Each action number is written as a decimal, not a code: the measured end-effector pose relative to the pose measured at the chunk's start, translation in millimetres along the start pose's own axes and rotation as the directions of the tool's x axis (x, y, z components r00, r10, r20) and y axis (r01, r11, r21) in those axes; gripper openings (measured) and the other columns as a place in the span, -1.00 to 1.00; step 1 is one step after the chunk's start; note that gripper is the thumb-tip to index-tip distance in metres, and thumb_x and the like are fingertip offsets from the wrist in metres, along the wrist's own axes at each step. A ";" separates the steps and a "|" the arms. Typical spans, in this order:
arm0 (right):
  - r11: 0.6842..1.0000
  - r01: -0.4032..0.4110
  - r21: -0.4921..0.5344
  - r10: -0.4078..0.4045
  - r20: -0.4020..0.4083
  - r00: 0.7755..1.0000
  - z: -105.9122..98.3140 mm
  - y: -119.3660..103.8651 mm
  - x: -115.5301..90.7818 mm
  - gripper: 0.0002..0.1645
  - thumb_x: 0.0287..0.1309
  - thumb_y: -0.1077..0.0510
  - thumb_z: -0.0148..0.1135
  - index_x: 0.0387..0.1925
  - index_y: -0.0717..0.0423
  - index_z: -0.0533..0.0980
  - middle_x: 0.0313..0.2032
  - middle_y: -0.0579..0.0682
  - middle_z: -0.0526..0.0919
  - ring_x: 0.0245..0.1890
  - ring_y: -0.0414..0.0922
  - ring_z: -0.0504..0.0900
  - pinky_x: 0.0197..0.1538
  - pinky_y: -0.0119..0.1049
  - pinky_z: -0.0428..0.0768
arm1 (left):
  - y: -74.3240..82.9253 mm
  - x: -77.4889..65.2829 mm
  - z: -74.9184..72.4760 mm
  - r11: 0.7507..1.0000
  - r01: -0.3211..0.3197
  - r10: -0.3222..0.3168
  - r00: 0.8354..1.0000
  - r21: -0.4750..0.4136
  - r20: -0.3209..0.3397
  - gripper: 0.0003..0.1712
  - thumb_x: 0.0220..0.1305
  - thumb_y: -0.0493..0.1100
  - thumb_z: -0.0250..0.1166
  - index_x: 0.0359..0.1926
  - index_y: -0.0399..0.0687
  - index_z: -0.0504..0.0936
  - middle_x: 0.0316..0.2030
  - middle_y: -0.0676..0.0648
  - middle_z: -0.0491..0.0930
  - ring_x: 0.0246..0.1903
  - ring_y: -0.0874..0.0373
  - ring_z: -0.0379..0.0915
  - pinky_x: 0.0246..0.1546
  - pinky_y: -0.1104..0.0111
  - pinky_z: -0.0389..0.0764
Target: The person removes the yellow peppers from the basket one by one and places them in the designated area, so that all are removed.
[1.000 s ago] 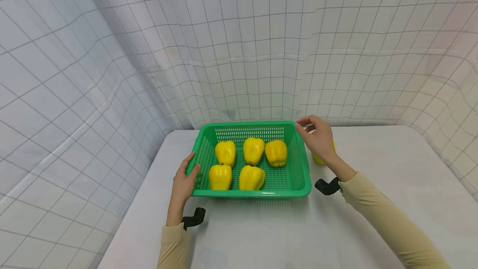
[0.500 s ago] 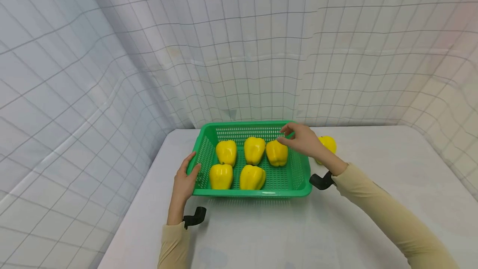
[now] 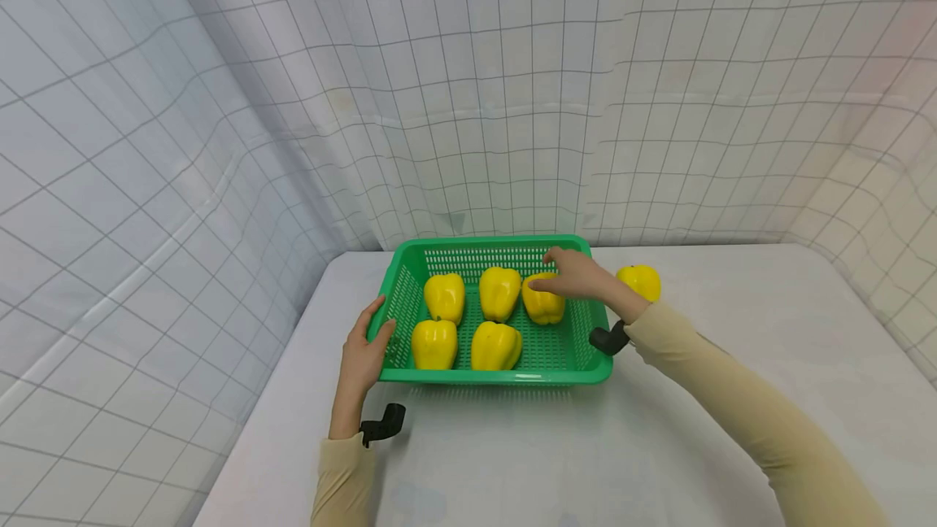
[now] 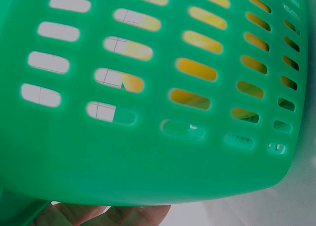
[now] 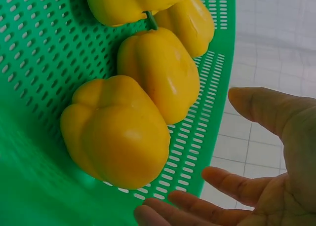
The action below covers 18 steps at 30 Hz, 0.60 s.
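Note:
A green plastic basket (image 3: 494, 376) with slotted walls holds several yellow bell peppers, among them a front-left one (image 3: 435, 346) and a front-middle one (image 3: 496, 346). My left hand (image 3: 361, 358) grips the basket's left rim, thumb on the inner side; in the left wrist view, parts of its fingers (image 4: 123, 215) show at the rim. Over the rear-right bell pepper (image 3: 547, 309) hovers my right hand (image 3: 581, 275), thumb and fingers spread and holding nothing. The right wrist view has this hand (image 5: 298, 152) beside the nearest bell pepper (image 5: 118, 137), with a gap between them.
Another yellow bell pepper (image 3: 641, 280) lies on the white table (image 3: 732, 299) just right of the basket, partly behind the right forearm. White grid-patterned curtains (image 3: 498, 88) rise behind the table and along its sides.
My right hand has moved left from beyond the basket's right rim to over the rear-right bell pepper, uncovering more of the bell pepper outside. The left hand stays on the rim.

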State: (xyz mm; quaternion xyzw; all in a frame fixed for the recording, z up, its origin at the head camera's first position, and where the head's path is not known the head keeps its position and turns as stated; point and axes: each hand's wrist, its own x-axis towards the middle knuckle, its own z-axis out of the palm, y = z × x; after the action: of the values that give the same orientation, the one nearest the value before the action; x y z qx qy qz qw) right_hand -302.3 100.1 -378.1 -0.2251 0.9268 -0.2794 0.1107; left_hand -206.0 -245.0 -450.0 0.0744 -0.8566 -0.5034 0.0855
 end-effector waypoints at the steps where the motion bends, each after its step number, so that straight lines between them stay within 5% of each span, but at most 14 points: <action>1: 1.000 -0.012 -0.005 0.012 0.012 1.000 0.6 -0.7 1.7 -0.22 0.22 -0.09 0.19 0.21 0.45 0.27 0.01 0.34 0.51 -0.11 0.08 0.52 -0.05 -0.05 0.49 | 0.3 0.0 -0.1 1.000 0.000 0.000 1.000 -0.002 0.000 -0.41 0.41 0.01 0.07 0.42 0.13 0.22 0.35 -0.18 0.18 0.16 -0.15 0.24 0.03 -0.10 0.31; 7: 0.995 -0.094 -0.031 0.096 0.067 0.993 3.3 -3.1 10.7 -0.11 0.19 -0.13 0.21 0.27 0.45 0.19 0.16 0.40 0.37 0.14 0.21 0.38 0.09 0.02 0.40 | 1.0 -0.4 -0.3 1.000 0.000 0.000 1.000 -0.003 0.001 -0.41 0.41 0.02 0.06 0.42 0.13 0.22 0.35 -0.19 0.18 0.17 -0.16 0.23 0.03 -0.11 0.30; 18: 0.987 -0.149 -0.056 0.154 0.125 0.980 7.1 -2.9 19.0 0.01 0.17 -0.16 0.23 0.33 0.49 0.07 0.25 0.42 0.26 0.24 0.25 0.26 0.18 0.07 0.30 | -0.3 0.0 0.4 1.000 -0.010 0.010 1.000 0.001 -0.007 -0.41 0.41 0.01 0.06 0.42 0.11 0.22 0.34 -0.21 0.19 0.13 -0.18 0.27 -0.02 -0.10 0.34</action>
State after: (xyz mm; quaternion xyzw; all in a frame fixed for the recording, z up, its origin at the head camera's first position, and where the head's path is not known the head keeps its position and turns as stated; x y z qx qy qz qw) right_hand -315.5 85.5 -383.8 -0.1740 0.9384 -0.2335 0.1860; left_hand -206.0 -244.8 -450.5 0.0720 -0.8569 -0.5023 0.0909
